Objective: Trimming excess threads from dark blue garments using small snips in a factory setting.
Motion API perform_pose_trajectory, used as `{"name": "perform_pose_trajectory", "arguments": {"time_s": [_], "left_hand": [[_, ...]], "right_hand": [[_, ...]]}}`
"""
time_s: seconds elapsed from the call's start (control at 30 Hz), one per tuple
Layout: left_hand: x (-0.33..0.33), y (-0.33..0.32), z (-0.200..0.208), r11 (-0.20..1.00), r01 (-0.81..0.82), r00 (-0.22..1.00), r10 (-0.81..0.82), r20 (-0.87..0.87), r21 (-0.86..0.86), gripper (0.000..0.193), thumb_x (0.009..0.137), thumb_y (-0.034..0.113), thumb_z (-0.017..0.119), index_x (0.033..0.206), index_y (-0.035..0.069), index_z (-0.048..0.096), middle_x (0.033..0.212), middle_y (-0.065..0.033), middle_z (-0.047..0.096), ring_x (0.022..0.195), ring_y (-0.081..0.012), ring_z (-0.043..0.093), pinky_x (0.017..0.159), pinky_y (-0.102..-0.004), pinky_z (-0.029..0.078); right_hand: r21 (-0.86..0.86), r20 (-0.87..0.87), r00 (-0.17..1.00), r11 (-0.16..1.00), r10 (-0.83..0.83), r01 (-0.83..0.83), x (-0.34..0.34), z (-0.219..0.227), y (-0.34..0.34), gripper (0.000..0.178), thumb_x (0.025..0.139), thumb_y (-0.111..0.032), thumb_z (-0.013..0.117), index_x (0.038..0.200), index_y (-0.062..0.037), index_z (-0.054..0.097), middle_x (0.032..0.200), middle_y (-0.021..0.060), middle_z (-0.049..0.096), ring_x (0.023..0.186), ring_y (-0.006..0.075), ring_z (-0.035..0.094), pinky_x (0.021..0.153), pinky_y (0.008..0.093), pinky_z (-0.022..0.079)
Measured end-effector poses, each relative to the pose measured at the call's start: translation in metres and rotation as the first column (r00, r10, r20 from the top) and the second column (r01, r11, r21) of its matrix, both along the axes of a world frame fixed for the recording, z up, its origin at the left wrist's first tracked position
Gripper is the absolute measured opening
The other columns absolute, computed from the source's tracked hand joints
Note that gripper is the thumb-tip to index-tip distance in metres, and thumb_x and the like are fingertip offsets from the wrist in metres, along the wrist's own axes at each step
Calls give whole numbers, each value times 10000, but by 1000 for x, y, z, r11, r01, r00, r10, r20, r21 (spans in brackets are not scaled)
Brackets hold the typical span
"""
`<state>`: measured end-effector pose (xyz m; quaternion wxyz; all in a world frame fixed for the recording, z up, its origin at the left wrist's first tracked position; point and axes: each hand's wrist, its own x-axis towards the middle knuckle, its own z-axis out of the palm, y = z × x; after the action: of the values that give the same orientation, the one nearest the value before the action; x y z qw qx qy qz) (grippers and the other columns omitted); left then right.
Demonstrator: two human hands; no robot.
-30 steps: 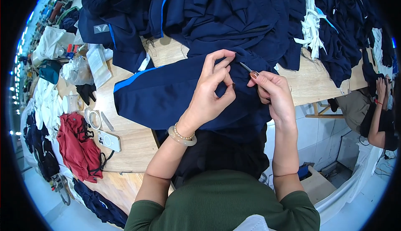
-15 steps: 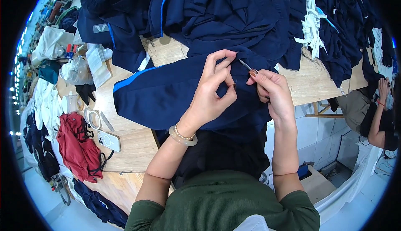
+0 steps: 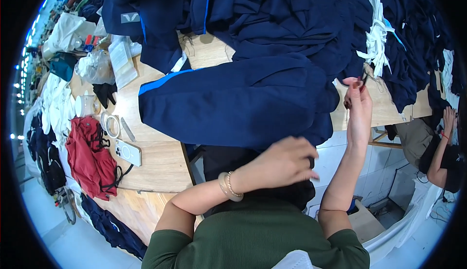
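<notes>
A navy garment piece (image 3: 219, 103) with a bright blue stripe lies flat across the wooden table, its left end narrower. My left hand (image 3: 284, 164), bracelets at the wrist, is over its near edge and my lap, somewhat blurred. Its fingers are loosely curled and apart, and nothing shows in them. To the right of the garment my right hand (image 3: 358, 96) is raised, fingers pinched together on a small, slim tool (image 3: 365, 76) that looks dark here. Its exact kind is hard to make out.
Heaped navy garments (image 3: 292, 25) fill the far side, with white strips (image 3: 377, 37) on them. At left are a phone (image 3: 128, 152), tape rolls (image 3: 112, 126), a red bag (image 3: 87, 157) and plastic bags (image 3: 95, 67). Another person's arm (image 3: 440, 147) shows far right.
Both hands have left the garment's upper right part. My left hand moved down toward my lap; my right hand moved right with the slim tool. The garment lies released, and the view shifted slightly.
</notes>
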<state>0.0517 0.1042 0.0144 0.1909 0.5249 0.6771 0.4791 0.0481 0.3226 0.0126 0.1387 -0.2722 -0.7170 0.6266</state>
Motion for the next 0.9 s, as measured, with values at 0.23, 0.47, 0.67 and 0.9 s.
{"name": "perform_pose_trajectory", "arguments": {"time_s": [0.23, 0.47, 0.67, 0.9], "left_hand": [[-42, -39, -24, 676, -707, 704, 643, -300, -210, 743, 725, 136, 730, 1364, 61, 360, 1410, -190, 296, 1284, -388, 322, 1051, -445, 292], [-2, -43, -51, 714, -584, 798, 418, -435, -385, 731, 772, 337, 686, 1388, 95, 375, 1482, -165, 229, 1368, -371, 201, 1058, -606, 162], [-2, -42, -50, 726, -589, 792, 432, -432, -354, 681, 769, 338, 688, 1350, 88, 435, 1458, -168, 274, 1348, -378, 228, 1069, -574, 165], [-40, -17, -32, 687, -699, 682, 724, -106, 196, 236, 734, -91, 632, 946, 11, 613, 996, -98, 551, 888, -251, 572, 759, -298, 472]], "right_hand": [[-58, -27, 999, 998, 30, -32, -11, -27, -4, 84, 829, -60, 674, 885, 2, 659, 778, -19, 599, 724, 44, 513, 716, 169, 404], [34, 45, 995, 995, -91, 89, -11, -64, 27, 108, 863, -109, 631, 929, -36, 675, 770, -61, 600, 639, 7, 423, 579, 172, 302], [-2, 49, 994, 995, -97, 97, -12, -67, 26, 111, 864, -99, 633, 934, -22, 671, 783, -45, 609, 681, 24, 474, 629, 173, 354], [-27, 32, 991, 991, -131, 131, -12, -66, 21, 94, 856, -59, 630, 922, -6, 670, 802, -15, 633, 720, 41, 514, 691, 182, 386]]}}
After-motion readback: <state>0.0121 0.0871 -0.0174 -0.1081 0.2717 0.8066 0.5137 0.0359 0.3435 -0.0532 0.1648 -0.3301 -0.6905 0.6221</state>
